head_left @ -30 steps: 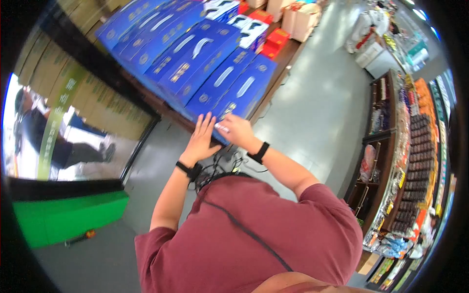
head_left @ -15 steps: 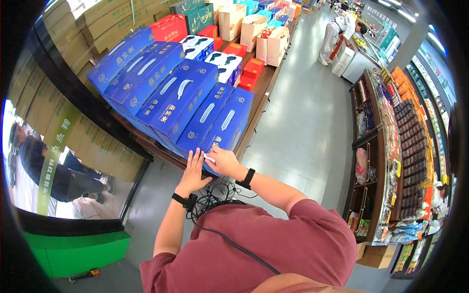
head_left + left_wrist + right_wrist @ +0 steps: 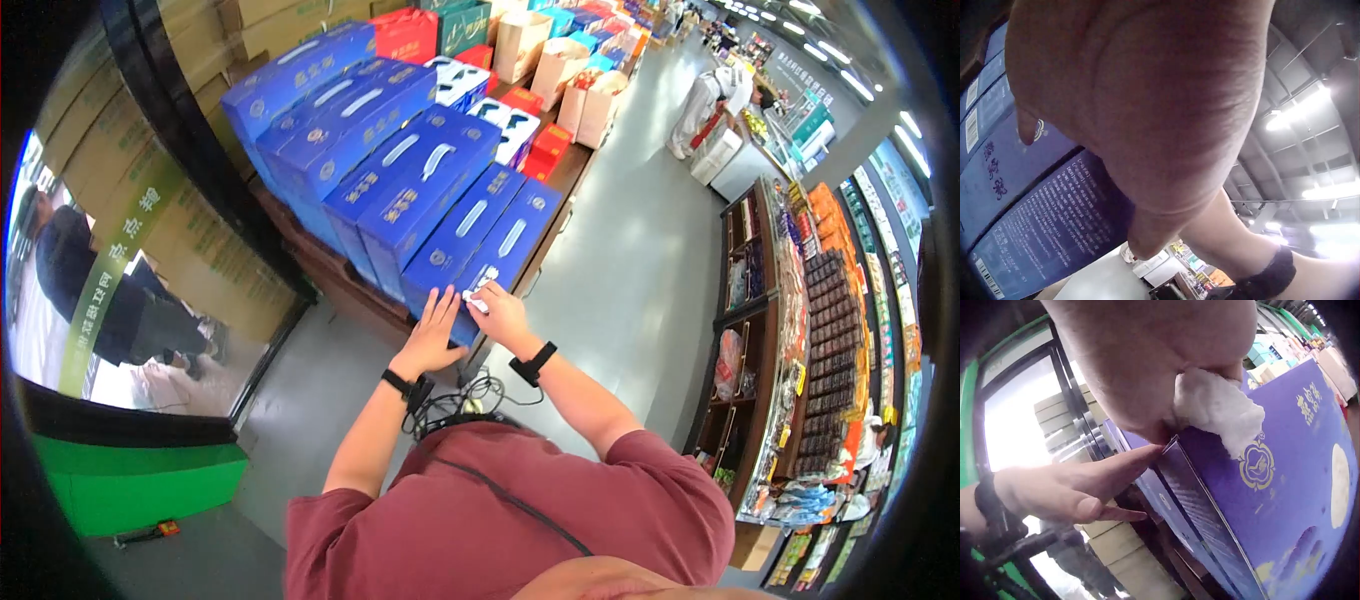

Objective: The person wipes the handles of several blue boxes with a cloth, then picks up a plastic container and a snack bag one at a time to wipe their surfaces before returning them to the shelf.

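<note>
My right hand (image 3: 502,316) holds a crumpled white tissue (image 3: 481,288) against the near end of the rightmost blue gift box (image 3: 515,238). In the right wrist view the tissue (image 3: 1219,411) sticks out from under the palm, on the box's blue face (image 3: 1285,487) by its corner. My left hand (image 3: 431,338) rests with straight fingers on the near end of the boxes, just left of the right hand. The left wrist view shows that palm (image 3: 1141,106) close up, beside box sides with printed text (image 3: 1054,219).
More blue boxes (image 3: 330,130), red boxes (image 3: 547,150) and paper bags (image 3: 602,108) stand on the wooden table. Black cables (image 3: 475,392) lie near my waist. Glass and cartons are at left, a snack shelf (image 3: 740,350) at right. A person in white (image 3: 700,105) bends over farther back.
The head view has shifted, so boxes and hands sit differently in the picture. The right hand with the tissue has moved slightly up along the box's end; the left hand stays beside it.
</note>
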`<state>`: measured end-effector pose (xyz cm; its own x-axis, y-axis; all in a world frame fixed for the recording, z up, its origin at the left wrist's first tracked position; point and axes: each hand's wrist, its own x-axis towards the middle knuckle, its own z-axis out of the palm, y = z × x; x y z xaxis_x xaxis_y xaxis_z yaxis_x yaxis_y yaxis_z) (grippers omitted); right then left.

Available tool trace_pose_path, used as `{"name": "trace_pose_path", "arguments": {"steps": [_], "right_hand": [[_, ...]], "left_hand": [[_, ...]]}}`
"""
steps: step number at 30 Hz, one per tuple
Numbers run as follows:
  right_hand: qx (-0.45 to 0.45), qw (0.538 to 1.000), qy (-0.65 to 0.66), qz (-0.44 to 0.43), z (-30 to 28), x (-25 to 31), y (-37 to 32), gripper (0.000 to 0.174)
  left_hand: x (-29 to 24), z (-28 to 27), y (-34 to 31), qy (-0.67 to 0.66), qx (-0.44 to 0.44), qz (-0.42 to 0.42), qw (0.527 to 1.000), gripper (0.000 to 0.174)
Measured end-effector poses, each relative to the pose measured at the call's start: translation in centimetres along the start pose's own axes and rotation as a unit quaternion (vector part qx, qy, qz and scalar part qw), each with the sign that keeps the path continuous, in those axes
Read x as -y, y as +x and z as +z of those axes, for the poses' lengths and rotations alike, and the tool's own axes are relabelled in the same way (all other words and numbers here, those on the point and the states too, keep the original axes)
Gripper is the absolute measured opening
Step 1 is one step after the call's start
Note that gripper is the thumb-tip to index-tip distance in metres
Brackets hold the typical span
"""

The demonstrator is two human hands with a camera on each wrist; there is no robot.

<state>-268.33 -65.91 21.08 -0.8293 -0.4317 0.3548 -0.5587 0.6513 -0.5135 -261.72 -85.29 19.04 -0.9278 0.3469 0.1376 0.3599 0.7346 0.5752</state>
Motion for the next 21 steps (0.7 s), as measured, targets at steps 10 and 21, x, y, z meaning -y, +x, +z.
{"name": "trace_pose_path", "arguments": {"steps": [10, 21], "right_hand": [[-0.059, 0.989, -0.108, 0.083, -1.9, -6.7, 5.2, 0.018], [0.020, 0.989, 0.012, -0.146, -0.3, -5.2, 6.3, 0.011]], "left_hand": [[-3.8, -0.6, -2.4, 0.062, 0.012, -0.073, 0.995, 0.101], [-6.0, -0.1, -0.2, 0.070, -0.004, -0.181, 0.981, 0.092]]}}
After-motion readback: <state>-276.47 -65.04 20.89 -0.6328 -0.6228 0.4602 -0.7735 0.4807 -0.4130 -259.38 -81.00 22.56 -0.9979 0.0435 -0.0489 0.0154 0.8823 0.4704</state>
